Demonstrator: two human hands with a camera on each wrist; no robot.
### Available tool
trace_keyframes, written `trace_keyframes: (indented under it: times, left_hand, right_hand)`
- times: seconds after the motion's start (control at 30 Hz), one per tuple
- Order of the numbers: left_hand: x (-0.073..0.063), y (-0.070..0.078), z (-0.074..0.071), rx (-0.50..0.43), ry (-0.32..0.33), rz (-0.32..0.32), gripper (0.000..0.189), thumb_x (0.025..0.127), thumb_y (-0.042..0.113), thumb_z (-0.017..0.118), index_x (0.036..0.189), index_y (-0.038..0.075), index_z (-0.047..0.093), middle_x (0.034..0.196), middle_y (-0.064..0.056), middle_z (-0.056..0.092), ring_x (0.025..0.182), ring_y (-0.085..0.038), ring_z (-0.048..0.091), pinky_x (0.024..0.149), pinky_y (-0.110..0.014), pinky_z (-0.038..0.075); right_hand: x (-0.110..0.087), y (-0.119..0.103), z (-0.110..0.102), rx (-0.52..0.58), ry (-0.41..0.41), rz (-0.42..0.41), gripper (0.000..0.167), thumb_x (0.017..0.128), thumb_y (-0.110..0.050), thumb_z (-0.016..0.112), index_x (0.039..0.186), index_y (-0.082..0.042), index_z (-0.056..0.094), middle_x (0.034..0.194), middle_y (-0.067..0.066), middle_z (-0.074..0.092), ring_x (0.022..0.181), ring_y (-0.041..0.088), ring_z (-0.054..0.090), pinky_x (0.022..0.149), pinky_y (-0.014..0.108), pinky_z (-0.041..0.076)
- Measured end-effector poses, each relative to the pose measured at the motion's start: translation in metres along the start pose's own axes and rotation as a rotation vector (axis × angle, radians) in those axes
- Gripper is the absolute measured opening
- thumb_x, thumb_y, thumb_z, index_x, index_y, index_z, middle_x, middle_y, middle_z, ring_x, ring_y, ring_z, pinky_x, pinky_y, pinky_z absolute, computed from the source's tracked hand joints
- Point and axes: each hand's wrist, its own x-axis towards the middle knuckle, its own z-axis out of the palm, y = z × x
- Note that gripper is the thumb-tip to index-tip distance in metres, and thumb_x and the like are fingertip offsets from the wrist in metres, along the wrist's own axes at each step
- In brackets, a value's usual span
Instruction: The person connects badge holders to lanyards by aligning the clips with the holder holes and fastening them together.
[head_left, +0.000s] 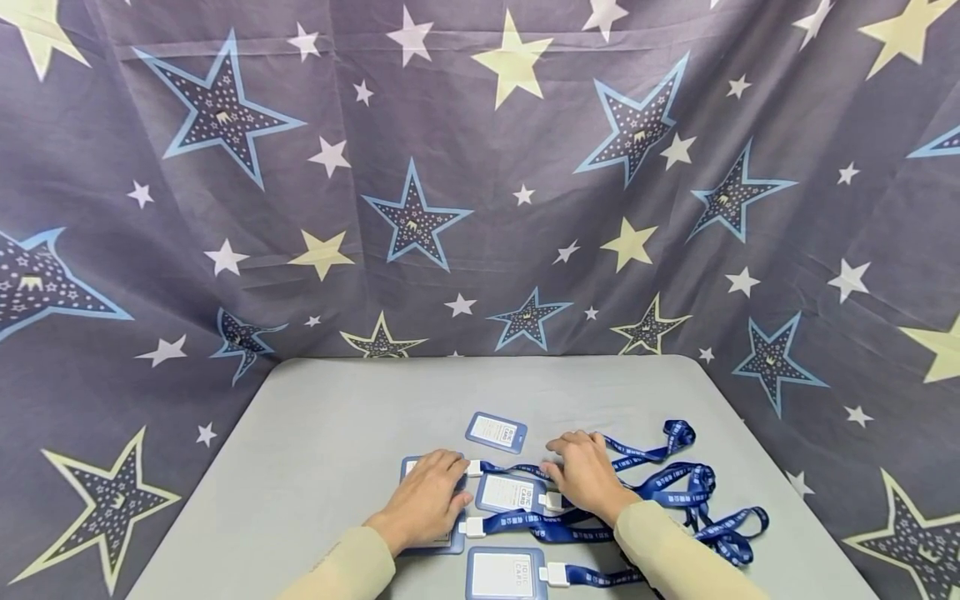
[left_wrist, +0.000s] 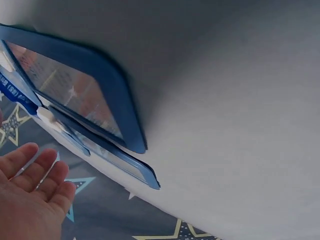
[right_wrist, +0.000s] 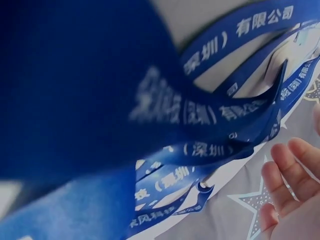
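Observation:
My left hand (head_left: 423, 500) is over two blue-framed badge holders at the left, partly hiding them; one badge holder (head_left: 447, 546) shows below the palm. In the left wrist view its fingers (left_wrist: 42, 175) are loosely bent and hold nothing, beside the blue frame (left_wrist: 117, 95). My right hand (head_left: 588, 473) hovers over the blue lanyards (head_left: 558, 527), close to the middle badge holder (head_left: 498, 493). Its fingers (right_wrist: 287, 182) look relaxed with nothing between them, and blue straps (right_wrist: 210, 112) with white lettering fill much of the right wrist view.
A badge holder (head_left: 495, 432) without a strap lies farther back. Nearest the front is another badge holder (head_left: 504, 575) with a white clip (head_left: 555, 574). Folded lanyard loops (head_left: 731, 537) spread to the right on the grey table (head_left: 225, 500). A star-patterned curtain (head_left: 465, 125) surrounds it.

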Motion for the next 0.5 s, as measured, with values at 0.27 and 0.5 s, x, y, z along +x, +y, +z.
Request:
trace_keyframes:
  times: [0.27,0.5]
  left_hand:
    - [0.003,0.006,0.000,0.006,-0.005,0.031,0.055,0.100,0.038,0.064,0.141,0.002,0.058,0.141,-0.012,0.058,0.136,-0.029,0.049,0.121,-0.048,0.032]
    - [0.005,0.011,-0.001,0.003,-0.028,0.036,0.057,0.102,0.043,0.060,0.143,0.004,0.056,0.144,-0.011,0.057,0.139,-0.029,0.047,0.122,-0.047,0.031]
  right_hand:
    - [0.003,0.009,-0.005,-0.028,-0.006,0.025,0.030,0.088,-0.025,0.082,0.109,-0.005,0.077,0.106,0.010,0.075,0.099,0.030,0.065,0.084,0.047,0.041]
    - [0.006,0.022,-0.007,-0.052,-0.002,0.061,0.030,0.086,-0.025,0.084,0.108,-0.006,0.077,0.106,0.009,0.075,0.100,0.030,0.064,0.086,0.048,0.041]
